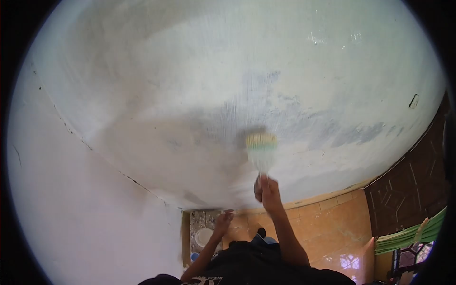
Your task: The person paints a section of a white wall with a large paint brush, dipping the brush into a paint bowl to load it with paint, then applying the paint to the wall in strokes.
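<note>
My right hand (268,191) is wrapped round the handle of a wide paintbrush (261,153). The brush points away from me, its pale yellow bristles close to the whitish wall (304,171). Grey damp-looking patches and streaks mark the wall around and beyond the bristle ends. Lower and to the left, my left hand (223,223) is held out with its fingers stretched, holding nothing. Past it, partly behind my forearm, a round white container (204,237) stands on a paint-spattered surface.
A crack runs along the corner with the white side wall (71,190). Orange tiles (313,223) cover the floor below. On the right are a dark patterned door (408,175) and a green curtain (413,234). Something blue (194,256) sits near the white container.
</note>
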`<state>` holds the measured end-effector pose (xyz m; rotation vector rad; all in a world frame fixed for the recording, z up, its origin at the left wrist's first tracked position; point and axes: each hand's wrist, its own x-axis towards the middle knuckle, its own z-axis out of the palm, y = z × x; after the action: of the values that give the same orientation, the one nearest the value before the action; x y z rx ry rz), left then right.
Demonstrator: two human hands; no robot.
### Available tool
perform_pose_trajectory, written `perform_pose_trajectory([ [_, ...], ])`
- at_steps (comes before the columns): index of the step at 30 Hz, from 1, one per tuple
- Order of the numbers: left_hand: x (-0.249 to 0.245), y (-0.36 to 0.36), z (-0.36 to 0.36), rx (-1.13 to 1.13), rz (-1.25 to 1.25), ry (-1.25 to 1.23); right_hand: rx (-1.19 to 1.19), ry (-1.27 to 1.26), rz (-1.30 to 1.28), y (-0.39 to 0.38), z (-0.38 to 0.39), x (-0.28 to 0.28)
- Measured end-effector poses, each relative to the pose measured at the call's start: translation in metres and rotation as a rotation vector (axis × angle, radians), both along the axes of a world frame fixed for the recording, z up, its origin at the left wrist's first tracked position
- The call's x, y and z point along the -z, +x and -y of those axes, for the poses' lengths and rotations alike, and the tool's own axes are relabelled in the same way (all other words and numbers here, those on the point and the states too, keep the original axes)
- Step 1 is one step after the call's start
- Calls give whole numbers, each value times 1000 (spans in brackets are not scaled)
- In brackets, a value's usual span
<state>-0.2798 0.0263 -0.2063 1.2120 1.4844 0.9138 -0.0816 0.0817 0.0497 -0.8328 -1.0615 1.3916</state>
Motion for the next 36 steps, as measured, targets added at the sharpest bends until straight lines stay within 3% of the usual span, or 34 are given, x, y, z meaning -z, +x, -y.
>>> perform_pose_trajectory([
  [2, -7, 0, 10, -10, 29, -11, 34, 233, 101, 2, -19, -52],
  [4, -39, 1, 0, -43, 129, -32, -17, 261, 95, -1, -37, -100],
  [7, -70, 0, -10, -81, 122, 147, -96, 157, 66, -14, -51, -108],
  [10, -75, -2, -15, -162, 238, 194, -132, 93, 83, -21, -51, -15],
  [13, -98, -5, -4, -217, 251, 111, -42, -236, 159, -32, -5, 58],
  [14, -93, -6, -3, -216, 282, 92, -56, -234, 131, -34, 4, 69],
  [18, -86, -8, 9, -172, 308, 17, -41, 208, 160, -44, -21, -25],
  [20, -92, -6, 11, -130, 287, 5, -102, 275, 124, -49, -42, -76],
  [23, -92, -9, 8, -77, 278, 21, -154, 148, 74, -58, -60, -93],
  [26, -79, -11, 5, -72, 281, 67, -73, 175, 150, -61, -49, -21],
  [30, -75, -16, 10, -119, 295, 50, -55, -186, 220, -53, 11, 94],
  [32, -66, -20, 4, -117, 309, 19, 35, -116, 238, -43, 4, 76],
  [34, -49, -24, 10, -90, 290, -37, 103, -17, 159, -28, 1, 21],
  [35, -55, -21, 17, -81, 282, -44, 138, 167, 131, -17, -12, -7],
  [36, -69, -17, 16, -70, 272, -43, 195, 194, 179, -7, -25, -38],
])
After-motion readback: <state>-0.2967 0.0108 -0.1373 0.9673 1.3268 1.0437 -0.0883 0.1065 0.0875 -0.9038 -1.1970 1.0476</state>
